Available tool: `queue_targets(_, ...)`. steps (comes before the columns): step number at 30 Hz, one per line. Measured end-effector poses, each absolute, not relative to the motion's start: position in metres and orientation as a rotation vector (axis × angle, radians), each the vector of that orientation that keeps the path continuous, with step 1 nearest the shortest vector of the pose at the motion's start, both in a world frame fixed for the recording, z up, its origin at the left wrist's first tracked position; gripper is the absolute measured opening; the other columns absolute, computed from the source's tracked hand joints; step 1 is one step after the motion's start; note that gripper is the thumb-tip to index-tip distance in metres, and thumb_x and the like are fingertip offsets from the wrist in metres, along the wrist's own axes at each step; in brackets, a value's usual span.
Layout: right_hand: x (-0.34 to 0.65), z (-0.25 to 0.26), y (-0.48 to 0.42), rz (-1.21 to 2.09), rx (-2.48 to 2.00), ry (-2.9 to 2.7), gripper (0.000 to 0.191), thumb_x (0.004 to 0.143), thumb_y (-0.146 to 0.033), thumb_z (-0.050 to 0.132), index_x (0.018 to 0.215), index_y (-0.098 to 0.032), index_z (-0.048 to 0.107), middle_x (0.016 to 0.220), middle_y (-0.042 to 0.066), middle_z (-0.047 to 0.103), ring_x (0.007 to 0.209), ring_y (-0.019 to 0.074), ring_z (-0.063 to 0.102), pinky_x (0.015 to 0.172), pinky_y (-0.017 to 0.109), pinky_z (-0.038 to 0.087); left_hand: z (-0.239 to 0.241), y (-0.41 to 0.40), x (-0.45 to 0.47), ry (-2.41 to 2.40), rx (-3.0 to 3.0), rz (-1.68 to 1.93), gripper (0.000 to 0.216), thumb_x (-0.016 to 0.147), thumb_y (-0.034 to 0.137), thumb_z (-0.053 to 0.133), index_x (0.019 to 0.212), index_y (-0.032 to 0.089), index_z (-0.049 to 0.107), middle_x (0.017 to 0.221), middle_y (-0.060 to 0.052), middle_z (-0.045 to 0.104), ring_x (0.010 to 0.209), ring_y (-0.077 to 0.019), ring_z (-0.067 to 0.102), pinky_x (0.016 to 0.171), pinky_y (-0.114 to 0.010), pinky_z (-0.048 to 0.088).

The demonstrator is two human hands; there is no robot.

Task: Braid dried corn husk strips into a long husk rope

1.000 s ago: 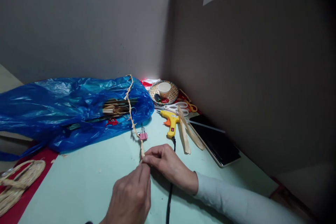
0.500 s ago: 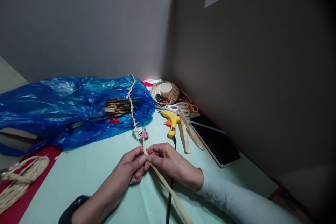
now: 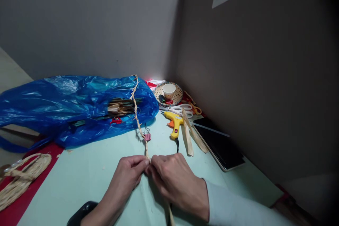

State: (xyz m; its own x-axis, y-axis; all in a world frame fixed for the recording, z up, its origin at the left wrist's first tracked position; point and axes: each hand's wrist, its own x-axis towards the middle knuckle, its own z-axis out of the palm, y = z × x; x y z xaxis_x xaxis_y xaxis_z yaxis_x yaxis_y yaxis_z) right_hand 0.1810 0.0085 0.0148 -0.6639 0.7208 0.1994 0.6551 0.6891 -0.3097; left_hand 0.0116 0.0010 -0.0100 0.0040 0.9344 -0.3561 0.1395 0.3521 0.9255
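My left hand (image 3: 126, 176) and my right hand (image 3: 176, 180) meet fingertip to fingertip at the near middle of the pale green table (image 3: 87, 173). Both pinch a twisted straw cord (image 3: 137, 120) that runs away from them, past a pink binder clip (image 3: 146, 136), up over a blue plastic bag (image 3: 66, 107). A loose flat straw strip (image 3: 171, 215) trails out below my right hand toward me. A dark band shows on my left wrist.
A yellow glue gun (image 3: 174, 124) with its black cable lies just beyond my right hand, beside flat straw strips (image 3: 189, 134), scissors (image 3: 180, 108) and a dark tablet (image 3: 219, 146). A woven tray (image 3: 168, 93) holds a small cup. Coiled straw (image 3: 18, 180) lies far left. Walls close in behind and right.
Both hands have come closer to me along the cord. My left hand turned from covering the cord to pinching it from the left; my right hand now hides most of the loose strip.
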Motion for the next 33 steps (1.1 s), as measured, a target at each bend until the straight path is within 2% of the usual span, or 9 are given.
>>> queue_targets(4, 0.175, 0.008, -0.004, 0.04, -0.862, -2.618, 0.009, 0.085, -0.009, 0.052, 0.089, -0.014, 0.058, 0.076, 0.004, 0.064, 0.06, 0.0188, 0.057, 0.051, 0.033, 0.027, -0.01, -0.001, 0.013, 1.431, 0.996, 0.881, 0.032, 0.072, 0.044, 0.068, 0.061, 0.014, 0.066, 0.037, 0.006, 0.045, 0.039, -0.0072, 0.031, 0.044, -0.023, 0.016)
queue_targets(7, 0.171, 0.001, -0.01, -0.244, -0.649, -2.533, 0.016, 0.087, -0.005, 0.046, 0.082, -0.011, 0.06, 0.067, 0.006, 0.061, 0.054, 0.0205, 0.055, 0.048, 0.034, 0.031, -0.007, -0.003, 0.011, 1.4, 0.931, 0.887, 0.031, 0.072, 0.044, 0.07, 0.072, 0.013, 0.072, 0.05, 0.002, 0.056, 0.045, -0.0085, 0.038, 0.046, -0.022, 0.021)
queue_targets(11, 0.17, -0.003, -0.011, -0.346, -0.461, -2.519, 0.02, 0.086, -0.006, 0.044, 0.081, -0.007, 0.062, 0.065, 0.009, 0.06, 0.055, 0.0217, 0.055, 0.046, 0.034, 0.037, -0.002, -0.007, 0.008, 1.326, 0.849, 0.869, 0.033, 0.076, 0.042, 0.07, 0.092, 0.014, 0.075, 0.07, -0.003, 0.067, 0.054, -0.0093, 0.048, 0.05, -0.02, 0.029)
queue_targets(15, 0.173, -0.001, -0.007, -0.36, -0.416, -2.56, 0.02, 0.086, -0.004, 0.044, 0.078, -0.008, 0.061, 0.066, 0.01, 0.061, 0.059, 0.0221, 0.057, 0.046, 0.033, 0.041, 0.001, -0.007, 0.007, 1.267, 0.736, 0.892, 0.03, 0.073, 0.039, 0.075, 0.09, 0.015, 0.076, 0.072, -0.002, 0.069, 0.058, -0.009, 0.051, 0.056, -0.018, 0.036)
queue_targets(22, 0.172, -0.004, -0.008, -0.356, -0.403, -2.627, 0.019, 0.086, -0.002, 0.043, 0.076, -0.01, 0.058, 0.064, 0.007, 0.057, 0.057, 0.0194, 0.053, 0.045, 0.032, 0.035, 0.008, -0.007, 0.006, 1.25, 0.793, 0.855, 0.023, 0.073, 0.034, 0.075, 0.086, 0.015, 0.076, 0.068, -0.001, 0.065, 0.058, -0.0106, 0.05, 0.056, -0.02, 0.037)
queue_targets(25, 0.177, 0.005, -0.004, -0.085, -0.508, -2.68, 0.012, 0.088, -0.009, 0.047, 0.084, -0.011, 0.058, 0.077, 0.009, 0.06, 0.069, 0.0205, 0.054, 0.053, 0.033, 0.041, 0.008, -0.006, 0.006, 1.262, 0.801, 0.849, 0.026, 0.071, 0.033, 0.078, 0.089, 0.015, 0.076, 0.065, 0.001, 0.064, 0.053, -0.0086, 0.045, 0.051, -0.019, 0.034)
queue_targets(27, 0.184, 0.016, 0.002, 0.219, -0.718, -2.67, 0.012, 0.088, -0.02, 0.055, 0.095, -0.011, 0.058, 0.092, 0.011, 0.062, 0.081, 0.0223, 0.054, 0.067, 0.036, 0.046, 0.008, -0.006, 0.006, 1.247, 0.8, 0.848, 0.027, 0.072, 0.033, 0.077, 0.091, 0.014, 0.076, 0.063, 0.002, 0.063, 0.049, -0.0062, 0.041, 0.048, -0.017, 0.03)
queue_targets(29, 0.191, 0.027, 0.01, 0.518, -0.947, -2.574, 0.021, 0.088, -0.027, 0.059, 0.102, -0.011, 0.057, 0.102, 0.012, 0.061, 0.09, 0.0235, 0.054, 0.078, 0.037, 0.047, 0.007, -0.006, 0.006, 1.218, 0.797, 0.834, 0.028, 0.074, 0.034, 0.076, 0.094, 0.013, 0.074, 0.064, 0.002, 0.064, 0.052, -0.0066, 0.046, 0.051, -0.016, 0.034)
queue_targets(33, 0.195, 0.033, 0.026, 1.164, -1.015, -2.295, 0.027, 0.097, -0.033, 0.049, 0.114, -0.013, 0.054, 0.1, 0.009, 0.066, 0.09, 0.0191, 0.06, 0.078, 0.03, 0.046, 0.009, -0.008, 0.007, 1.229, 0.795, 0.861, 0.04, 0.075, 0.034, 0.075, 0.11, 0.015, 0.066, 0.079, -0.002, 0.07, 0.067, -0.0116, 0.06, 0.064, -0.019, 0.045)
